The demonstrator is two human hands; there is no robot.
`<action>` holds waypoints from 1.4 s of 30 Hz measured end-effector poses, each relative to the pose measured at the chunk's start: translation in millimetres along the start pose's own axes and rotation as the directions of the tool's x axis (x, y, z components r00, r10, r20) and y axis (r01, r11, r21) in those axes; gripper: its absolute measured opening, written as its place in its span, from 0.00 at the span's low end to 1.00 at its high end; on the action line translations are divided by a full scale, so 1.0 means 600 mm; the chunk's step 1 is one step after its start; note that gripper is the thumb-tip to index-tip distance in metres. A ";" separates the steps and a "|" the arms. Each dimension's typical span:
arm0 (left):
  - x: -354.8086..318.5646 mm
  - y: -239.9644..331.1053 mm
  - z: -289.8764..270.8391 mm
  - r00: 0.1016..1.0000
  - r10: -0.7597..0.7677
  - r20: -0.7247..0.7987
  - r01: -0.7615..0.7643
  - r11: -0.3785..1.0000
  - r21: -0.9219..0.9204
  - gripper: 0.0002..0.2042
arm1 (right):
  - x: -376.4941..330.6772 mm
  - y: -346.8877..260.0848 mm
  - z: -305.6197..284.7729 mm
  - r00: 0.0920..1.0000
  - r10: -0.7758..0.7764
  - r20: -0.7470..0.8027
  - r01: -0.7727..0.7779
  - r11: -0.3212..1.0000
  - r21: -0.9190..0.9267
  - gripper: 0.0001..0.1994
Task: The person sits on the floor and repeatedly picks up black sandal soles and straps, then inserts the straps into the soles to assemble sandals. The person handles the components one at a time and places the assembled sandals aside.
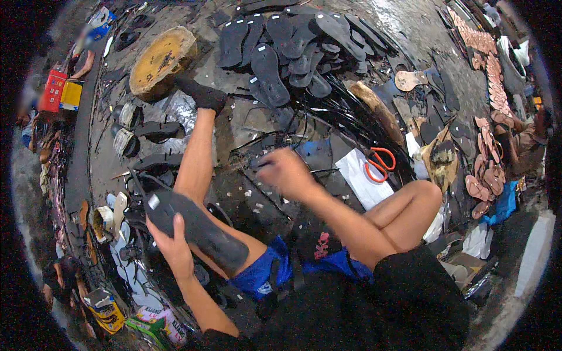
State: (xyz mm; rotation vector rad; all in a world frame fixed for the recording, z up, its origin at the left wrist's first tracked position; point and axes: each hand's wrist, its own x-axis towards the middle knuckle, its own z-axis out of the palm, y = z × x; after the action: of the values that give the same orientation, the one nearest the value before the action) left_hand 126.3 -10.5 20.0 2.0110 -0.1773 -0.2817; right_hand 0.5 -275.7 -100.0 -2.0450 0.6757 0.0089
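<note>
The right hand [285, 171] is motion-blurred, so whether its grip holds one of the thin black strips [328, 111] cannot be told.

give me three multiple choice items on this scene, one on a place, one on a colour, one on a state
1. Where do the scissors lie?
A. on the white sheet just past the person's bent knee
B. on the round wooden block
C. in the left hand

2. What colour are the scissors' handles?
A. blue
B. orange-red
C. yellow

3. How does the left hand stand with the black sole?
A. it grips the sole, held against the thigh
B. it is open and apart from the sole
C. it presses the sole flat on the floor

Answers: 1 A, the scissors rest on the white sheet; 2 B, both handle loops are orange-red; 3 A, the fingers wrap the sole's edge. The right hand is blurred, so what it holds cannot be told.
</note>
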 end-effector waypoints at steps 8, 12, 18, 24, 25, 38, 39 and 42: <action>-0.158 -0.058 -0.030 0.904 0.426 -0.029 -0.280 0.643 0.713 0.42 | -0.003 0.248 -0.004 0.971 0.207 -0.123 -0.226 0.960 -0.164 0.14; -0.139 0.002 0.033 0.908 0.393 0.145 -0.415 0.795 0.443 0.23 | -0.019 0.209 -0.065 0.966 0.158 -0.205 -0.147 0.987 0.068 0.16; -0.087 0.095 0.256 0.851 0.438 0.290 -0.375 0.893 -0.248 0.12 | -0.091 -0.004 -0.165 0.892 -0.069 -0.447 0.156 0.975 0.161 0.14; -0.047 0.137 0.283 0.833 0.291 0.471 -0.036 0.878 -0.478 0.12 | -0.152 -0.072 -0.163 0.896 -0.096 -0.435 0.263 0.901 0.344 0.14; -0.045 0.133 0.270 0.864 0.221 0.451 0.092 0.813 -0.575 0.11 | -0.172 -0.105 -0.175 0.942 0.020 -0.334 0.168 0.835 0.524 0.14; -0.078 0.080 0.205 0.864 0.132 0.485 0.152 0.851 -0.503 0.16 | -0.220 -0.103 -0.104 0.997 0.059 -0.053 -0.009 0.750 0.661 0.15; -0.080 0.080 0.205 0.865 0.122 0.487 0.154 0.859 -0.488 0.16 | -0.220 -0.100 -0.106 0.997 0.036 -0.076 0.019 0.786 0.617 0.15; -0.079 0.086 0.203 0.860 0.122 0.496 0.153 0.864 -0.479 0.15 | -0.216 -0.093 -0.101 0.987 -0.018 -0.158 0.104 0.824 0.557 0.13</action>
State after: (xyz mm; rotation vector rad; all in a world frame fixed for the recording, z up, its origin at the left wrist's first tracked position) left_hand 47.2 -126.8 20.4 1.3741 -0.3804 -0.7961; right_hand -98.6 -242.2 11.9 -1.4943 0.6110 -0.3467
